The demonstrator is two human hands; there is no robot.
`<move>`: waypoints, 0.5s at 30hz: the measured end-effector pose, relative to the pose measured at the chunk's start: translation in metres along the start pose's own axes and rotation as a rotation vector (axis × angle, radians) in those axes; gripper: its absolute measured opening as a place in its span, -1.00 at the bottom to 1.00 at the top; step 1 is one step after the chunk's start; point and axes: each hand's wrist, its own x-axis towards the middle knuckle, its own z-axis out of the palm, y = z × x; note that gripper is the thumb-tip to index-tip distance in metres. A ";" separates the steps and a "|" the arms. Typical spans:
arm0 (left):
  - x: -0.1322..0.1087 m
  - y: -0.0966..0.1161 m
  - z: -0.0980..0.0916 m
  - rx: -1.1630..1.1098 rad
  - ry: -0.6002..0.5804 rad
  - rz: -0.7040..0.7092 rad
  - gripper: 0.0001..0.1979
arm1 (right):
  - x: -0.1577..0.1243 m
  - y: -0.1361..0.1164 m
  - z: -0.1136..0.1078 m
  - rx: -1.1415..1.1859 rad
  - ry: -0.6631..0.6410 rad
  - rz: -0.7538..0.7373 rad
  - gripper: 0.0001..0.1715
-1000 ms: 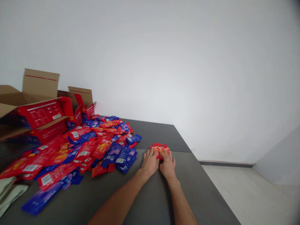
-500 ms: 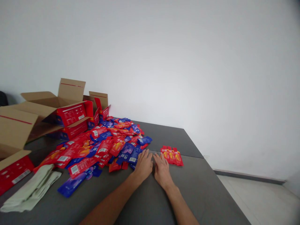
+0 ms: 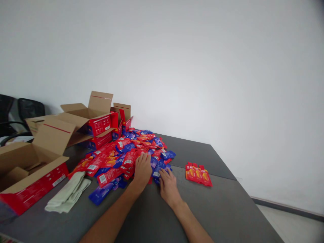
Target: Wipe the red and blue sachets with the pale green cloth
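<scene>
A heap of red and blue sachets (image 3: 108,162) covers the middle of the dark table. My left hand (image 3: 142,170) reaches onto the heap's near right side, its fingers stretched over a red sachet; the fingertips touch the packets without a visible grip. Beside it, my right hand (image 3: 169,185) lies with fingers apart at the heap's right edge, touching a blue sachet (image 3: 157,171). Three red sachets (image 3: 198,173) with orange fruit pictures lie side by side, slightly overlapping, to the right of both hands.
Open red cardboard boxes (image 3: 37,185) stand at the left, with more boxes (image 3: 101,126) stacked behind the heap. A folded pale cloth (image 3: 68,192) lies at the near left. Black chairs (image 3: 31,108) stand beyond. The table's right edge drops to a tiled floor.
The view has turned left, bringing more boxes and the chairs in. My left hand has moved left onto the heap; my right hand has shifted left to the blue sachets.
</scene>
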 end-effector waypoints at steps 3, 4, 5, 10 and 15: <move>0.002 -0.009 0.000 0.072 0.017 -0.097 -0.53 | 0.011 -0.019 0.004 0.042 0.027 -0.018 -0.50; 0.001 -0.011 0.001 0.096 0.012 -0.122 -0.53 | 0.014 -0.023 0.004 0.055 0.034 -0.016 -0.50; 0.000 -0.011 0.002 0.117 0.005 -0.140 -0.53 | 0.015 -0.027 0.004 0.066 0.039 -0.014 -0.51; -0.005 -0.009 0.001 0.094 -0.031 -0.143 -0.53 | 0.008 -0.026 0.002 0.096 0.068 0.025 -0.54; -0.006 -0.005 -0.004 -0.016 -0.055 -0.096 -0.59 | -0.004 -0.013 -0.003 0.144 0.110 0.060 -0.58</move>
